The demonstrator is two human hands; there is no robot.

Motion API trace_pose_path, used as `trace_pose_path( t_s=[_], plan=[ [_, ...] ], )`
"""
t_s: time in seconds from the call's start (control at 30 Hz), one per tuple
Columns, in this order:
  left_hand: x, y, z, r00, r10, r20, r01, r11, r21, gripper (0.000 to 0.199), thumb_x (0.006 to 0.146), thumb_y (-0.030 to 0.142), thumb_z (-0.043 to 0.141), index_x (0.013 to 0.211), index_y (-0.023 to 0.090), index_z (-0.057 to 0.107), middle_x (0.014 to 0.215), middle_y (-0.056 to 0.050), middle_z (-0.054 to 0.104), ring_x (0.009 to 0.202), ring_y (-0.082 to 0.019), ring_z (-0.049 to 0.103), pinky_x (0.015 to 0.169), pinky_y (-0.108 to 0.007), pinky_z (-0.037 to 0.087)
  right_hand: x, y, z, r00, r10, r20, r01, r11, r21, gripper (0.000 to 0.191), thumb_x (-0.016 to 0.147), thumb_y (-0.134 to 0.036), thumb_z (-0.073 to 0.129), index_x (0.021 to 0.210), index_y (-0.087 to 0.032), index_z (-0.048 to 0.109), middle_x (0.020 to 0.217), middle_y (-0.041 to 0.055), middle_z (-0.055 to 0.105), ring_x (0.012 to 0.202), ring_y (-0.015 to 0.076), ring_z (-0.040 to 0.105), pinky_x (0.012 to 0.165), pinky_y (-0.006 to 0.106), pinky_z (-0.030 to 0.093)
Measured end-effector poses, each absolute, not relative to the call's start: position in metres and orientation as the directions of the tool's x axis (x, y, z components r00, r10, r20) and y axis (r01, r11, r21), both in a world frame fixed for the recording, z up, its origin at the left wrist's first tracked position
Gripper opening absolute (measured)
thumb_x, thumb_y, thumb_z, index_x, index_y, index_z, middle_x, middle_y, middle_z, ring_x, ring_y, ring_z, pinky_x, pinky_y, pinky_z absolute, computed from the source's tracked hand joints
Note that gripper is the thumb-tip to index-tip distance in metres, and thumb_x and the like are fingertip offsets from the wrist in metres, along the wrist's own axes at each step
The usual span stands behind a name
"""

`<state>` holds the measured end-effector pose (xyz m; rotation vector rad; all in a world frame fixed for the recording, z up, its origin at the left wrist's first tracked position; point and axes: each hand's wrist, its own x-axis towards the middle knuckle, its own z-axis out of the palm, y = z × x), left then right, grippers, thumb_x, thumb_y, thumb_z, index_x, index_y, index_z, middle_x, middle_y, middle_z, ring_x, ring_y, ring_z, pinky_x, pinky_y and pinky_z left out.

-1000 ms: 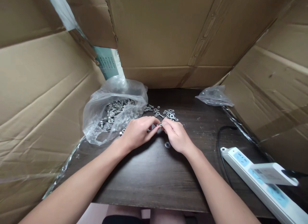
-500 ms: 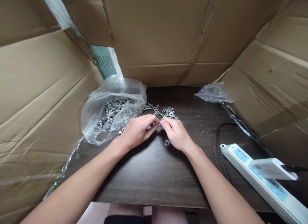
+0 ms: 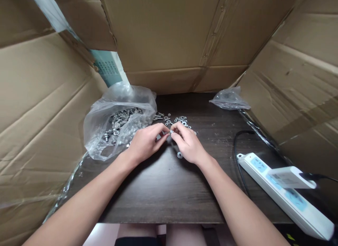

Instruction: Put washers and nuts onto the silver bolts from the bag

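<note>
My left hand (image 3: 150,139) pinches a small metal bolt (image 3: 167,133) between thumb and fingers. Facing it, my right hand (image 3: 186,140) is closed on a small silver ring-like piece (image 3: 171,131) at the bolt's end; whether that is a nut or a washer is too small to tell. The fingertips of both hands nearly meet, partly hiding these parts. On the table just below my right hand lies a single flat washer (image 3: 180,155). Beyond the hands are loose washers and nuts (image 3: 182,120), with a few bolts (image 3: 158,116) to their left.
A clear plastic bag (image 3: 92,133) full of bolts lies open at the left. Another clear bag (image 3: 230,98) rests at the back right. A white power strip (image 3: 277,189) with a plugged-in adapter and black cable (image 3: 236,151) occupies the right side. Cardboard walls (image 3: 169,34) surround the dark table (image 3: 163,193).
The whole view has shifted slightly, so things appear a little further left. My right fingers have changed position around the small piece, and more of its silver shows. Both hands stay together.
</note>
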<state>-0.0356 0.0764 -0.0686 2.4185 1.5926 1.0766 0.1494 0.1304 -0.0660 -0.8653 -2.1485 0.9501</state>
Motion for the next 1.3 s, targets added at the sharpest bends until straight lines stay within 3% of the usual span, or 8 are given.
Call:
trace_pose_path(
  t_s=[0.3,0.5,0.67,0.87,1.3],
  plan=[
    [-0.0353,0.0766,-0.0722,0.255,0.788,0.56,0.784,-0.507,0.357,0.009,0.097,0.024,0.057,0.1,0.017,0.062,0.089,0.0,0.07,0.071,-0.011,0.063,0.063,-0.022,0.046,0.1489,0.1311,-0.0661,-0.601,0.761,0.244,0.354,0.527,-0.772,0.022,0.1,-0.031,0.038,0.083,-0.02,0.047,0.076,0.0004,0.056,0.071,0.0157,0.049,0.069,0.028,0.032],
    [-0.0345,0.0759,-0.0714,0.254,0.777,0.576,0.777,-0.518,0.357,0.012,0.098,0.026,0.056,0.101,0.017,0.064,0.089,-0.001,0.07,0.072,-0.011,0.064,0.063,-0.021,0.048,0.1471,0.1308,-0.0675,-0.598,0.765,0.241,0.383,0.536,-0.752,0.033,0.103,-0.035,0.032,0.073,-0.02,0.037,0.066,0.0001,0.048,0.063,0.015,0.042,0.063,0.029,0.027],
    [-0.034,0.0761,-0.0689,0.24,0.796,0.555,0.778,-0.5,0.381,0.01,0.097,0.024,0.057,0.1,0.018,0.064,0.088,0.0,0.07,0.071,-0.01,0.065,0.062,-0.021,0.047,0.1478,0.1298,-0.0674,-0.592,0.774,0.225,0.392,0.52,-0.759,0.029,0.103,-0.035,0.033,0.08,-0.02,0.043,0.074,0.0005,0.053,0.069,0.0157,0.047,0.066,0.029,0.03],
    [-0.033,0.0752,-0.0694,0.229,0.84,0.492,0.789,-0.456,0.412,0.011,0.096,0.027,0.059,0.1,0.019,0.065,0.086,0.001,0.07,0.068,-0.01,0.064,0.061,-0.021,0.047,0.1491,0.1301,-0.0652,-0.593,0.774,0.222,0.335,0.488,-0.806,0.009,0.096,-0.025,0.041,0.089,-0.021,0.045,0.081,-0.0002,0.054,0.075,0.0165,0.048,0.07,0.029,0.033],
    [-0.0321,0.0728,-0.0694,0.226,0.811,0.539,0.784,-0.48,0.394,0.007,0.094,0.024,0.061,0.097,0.018,0.064,0.084,0.002,0.071,0.067,-0.01,0.064,0.059,-0.021,0.045,0.1493,0.1309,-0.064,-0.602,0.77,0.209,0.314,0.47,-0.825,0.017,0.094,-0.027,0.04,0.079,-0.02,0.045,0.071,-0.0013,0.049,0.068,0.0149,0.044,0.065,0.029,0.03]
  ],
)
